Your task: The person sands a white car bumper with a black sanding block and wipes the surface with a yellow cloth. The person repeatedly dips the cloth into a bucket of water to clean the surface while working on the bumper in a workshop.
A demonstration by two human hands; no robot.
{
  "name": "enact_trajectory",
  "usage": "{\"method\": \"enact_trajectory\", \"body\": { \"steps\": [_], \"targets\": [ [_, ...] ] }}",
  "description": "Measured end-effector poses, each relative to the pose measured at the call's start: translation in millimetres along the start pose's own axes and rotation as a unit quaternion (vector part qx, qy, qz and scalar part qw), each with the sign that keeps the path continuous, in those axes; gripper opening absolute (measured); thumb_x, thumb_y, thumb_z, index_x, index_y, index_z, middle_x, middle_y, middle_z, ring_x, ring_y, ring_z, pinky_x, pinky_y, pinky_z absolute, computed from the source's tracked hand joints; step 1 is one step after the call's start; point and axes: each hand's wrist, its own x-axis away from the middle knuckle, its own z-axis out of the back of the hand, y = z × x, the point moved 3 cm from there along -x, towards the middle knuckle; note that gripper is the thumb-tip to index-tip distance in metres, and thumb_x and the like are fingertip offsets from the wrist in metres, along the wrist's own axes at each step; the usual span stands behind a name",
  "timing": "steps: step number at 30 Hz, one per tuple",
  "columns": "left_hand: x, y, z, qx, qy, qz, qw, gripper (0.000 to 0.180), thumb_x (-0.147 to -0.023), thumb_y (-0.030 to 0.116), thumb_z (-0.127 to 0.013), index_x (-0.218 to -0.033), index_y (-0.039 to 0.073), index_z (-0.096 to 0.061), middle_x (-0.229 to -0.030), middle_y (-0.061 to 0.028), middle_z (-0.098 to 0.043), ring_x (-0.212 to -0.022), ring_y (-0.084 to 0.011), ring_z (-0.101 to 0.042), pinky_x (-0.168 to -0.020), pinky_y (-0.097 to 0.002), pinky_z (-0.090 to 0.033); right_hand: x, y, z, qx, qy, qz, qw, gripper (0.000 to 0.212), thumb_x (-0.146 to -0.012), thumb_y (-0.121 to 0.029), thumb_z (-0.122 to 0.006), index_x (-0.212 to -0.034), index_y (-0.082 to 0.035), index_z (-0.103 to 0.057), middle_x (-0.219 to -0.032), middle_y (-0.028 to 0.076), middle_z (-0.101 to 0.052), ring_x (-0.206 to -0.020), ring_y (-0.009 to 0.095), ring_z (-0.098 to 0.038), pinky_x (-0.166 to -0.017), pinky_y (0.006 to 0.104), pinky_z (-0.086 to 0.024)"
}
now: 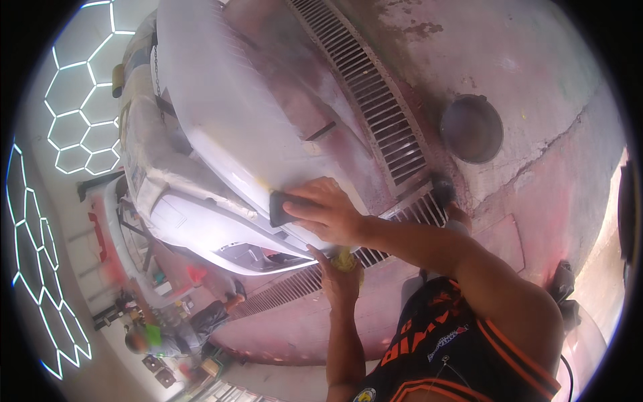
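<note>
A black sanding block [281,208] lies against the pale, whitish car body panel [228,157], near its lower end. My right hand [329,213] grips the block with bent fingers and presses it on the surface. Just below it, my left hand [340,278] is by the panel's edge, closed round a crumpled yellowish cloth or sponge [345,260]; which of the two I cannot tell. A small yellowish patch shows on the panel beside the block.
A dark round bucket [471,128] stands on the stained concrete floor [529,60] at the right. Slotted metal drain grates [365,80] run past the car. At the lower left a person [174,335] is near a shelf of small items. Hexagonal lights [80,80] line the left side.
</note>
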Motion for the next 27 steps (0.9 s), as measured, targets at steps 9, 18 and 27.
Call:
{"method": "enact_trajectory", "body": {
  "steps": [9, 18, 27],
  "targets": [
    [2, -4, -1, 0.006, 0.015, -0.043, 0.999, 0.121, -0.081, 0.014, -0.081, -0.165, 0.001, 0.006, -0.136, -0.0356, -0.058, -0.122, -0.0512, -0.062, -0.1, -0.0506, -0.051, -99, 6, 7, 0.057, -0.019, 0.088, 0.994, 0.043, -0.084, -0.022, -0.082, -0.126, -0.028, -0.074, -0.135, 0.0, -0.065, -0.113, 0.026, -0.058, -0.096, 0.0453, -0.045],
    [0, -3, -4, 0.038, 0.013, -0.027, 0.999, 0.117, -0.083, 0.012, -0.078, -0.165, 0.001, 0.005, -0.138, -0.0347, -0.058, -0.123, -0.0508, -0.061, -0.1, -0.0505, -0.051, -101, -17, 19, 0.205, -0.091, 0.136, 0.965, 0.041, -0.082, -0.016, -0.073, -0.122, -0.019, -0.074, -0.13, 0.0, -0.061, -0.113, 0.024, -0.056, -0.094, 0.0441, -0.048],
    [1, -1, -5, 0.034, 0.021, -0.014, 0.999, 0.118, -0.082, 0.012, -0.079, -0.165, 0.001, 0.005, -0.136, -0.0334, -0.06, -0.121, -0.0502, -0.062, -0.099, -0.0509, -0.051, -64, -14, 24, 0.19, -0.144, 0.14, 0.961, 0.043, -0.083, -0.02, -0.074, -0.126, -0.02, -0.072, -0.13, 0.002, -0.062, -0.115, 0.026, -0.057, -0.093, 0.044, -0.048]
  ]
}}
